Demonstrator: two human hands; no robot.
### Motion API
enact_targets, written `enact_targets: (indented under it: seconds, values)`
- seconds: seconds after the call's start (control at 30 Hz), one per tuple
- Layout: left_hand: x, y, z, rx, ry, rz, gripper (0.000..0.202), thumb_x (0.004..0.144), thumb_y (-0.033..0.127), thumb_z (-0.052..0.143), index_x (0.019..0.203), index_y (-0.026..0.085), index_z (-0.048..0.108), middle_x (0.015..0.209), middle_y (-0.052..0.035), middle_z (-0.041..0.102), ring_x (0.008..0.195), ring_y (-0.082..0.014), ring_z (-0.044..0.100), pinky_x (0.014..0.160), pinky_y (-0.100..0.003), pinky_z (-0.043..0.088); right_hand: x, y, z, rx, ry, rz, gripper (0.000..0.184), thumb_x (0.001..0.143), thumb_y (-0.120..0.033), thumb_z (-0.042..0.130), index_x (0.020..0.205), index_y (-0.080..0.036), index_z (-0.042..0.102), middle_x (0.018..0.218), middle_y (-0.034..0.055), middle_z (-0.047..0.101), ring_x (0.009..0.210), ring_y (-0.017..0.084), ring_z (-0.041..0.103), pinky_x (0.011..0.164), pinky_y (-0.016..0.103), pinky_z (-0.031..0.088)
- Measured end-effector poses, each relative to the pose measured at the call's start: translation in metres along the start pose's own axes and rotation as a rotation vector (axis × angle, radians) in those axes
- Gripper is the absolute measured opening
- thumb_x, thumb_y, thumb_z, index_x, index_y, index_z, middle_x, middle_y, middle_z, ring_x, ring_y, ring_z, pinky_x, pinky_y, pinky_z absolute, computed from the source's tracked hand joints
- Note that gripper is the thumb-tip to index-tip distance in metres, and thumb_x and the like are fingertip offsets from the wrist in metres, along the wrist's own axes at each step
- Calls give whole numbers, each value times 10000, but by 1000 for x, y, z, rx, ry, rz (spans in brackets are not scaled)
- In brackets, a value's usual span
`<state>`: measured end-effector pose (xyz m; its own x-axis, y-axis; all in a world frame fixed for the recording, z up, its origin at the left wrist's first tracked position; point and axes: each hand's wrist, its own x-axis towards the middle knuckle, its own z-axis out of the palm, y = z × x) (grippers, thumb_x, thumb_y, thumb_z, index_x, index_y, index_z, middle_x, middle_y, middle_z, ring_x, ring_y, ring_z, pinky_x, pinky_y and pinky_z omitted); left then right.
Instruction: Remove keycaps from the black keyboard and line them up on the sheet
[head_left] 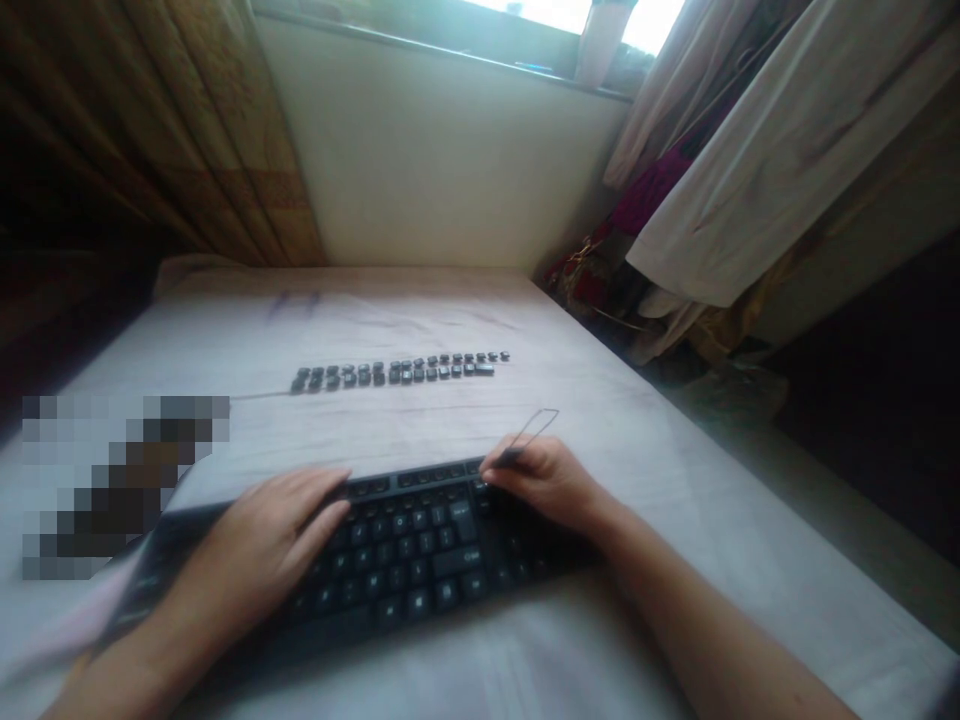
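Note:
A black keyboard [420,550] lies on a white-sheeted surface [375,320] in front of me. My left hand [262,545] rests flat on the keyboard's left part, fingers stretched out. My right hand [544,480] sits at the keyboard's upper right corner, pinched on a thin wire keycap puller [529,432] whose loop points up and away to the right. Farther back, two rows of several loose black keycaps [397,370] lie on the sheet.
A pixelated patch [120,480] covers the sheet at the left. Brown curtains [187,130] hang at the back left. Pale curtains and piled cloth [712,200] fill the right, beside the sheet's right edge. A white wall under a window stands behind.

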<state>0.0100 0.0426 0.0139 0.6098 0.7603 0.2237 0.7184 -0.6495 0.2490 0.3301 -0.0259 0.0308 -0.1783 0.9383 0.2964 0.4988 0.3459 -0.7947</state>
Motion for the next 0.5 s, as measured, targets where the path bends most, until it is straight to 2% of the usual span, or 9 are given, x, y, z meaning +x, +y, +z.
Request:
enact_targets:
  seconds: [0.3,0.5]
  values:
    - [-2,-1,1,0,-25,-8,579,895,617,334,1183,221,643,1180,-56,689,1099,-278,624,978,-438,468,4,-5,1,-211,-64,-157,79,862,-220,618,813,-198,676,777,15,702,719,131,654,696,239,517]
    - [-1,0,1,4,-48,4,571,905,600,333,1196,209,632,1207,-70,674,1121,-273,607,989,-438,453,5,-10,2,-373,-89,-187,84,860,-190,615,785,-187,653,764,18,685,717,135,643,690,238,509]
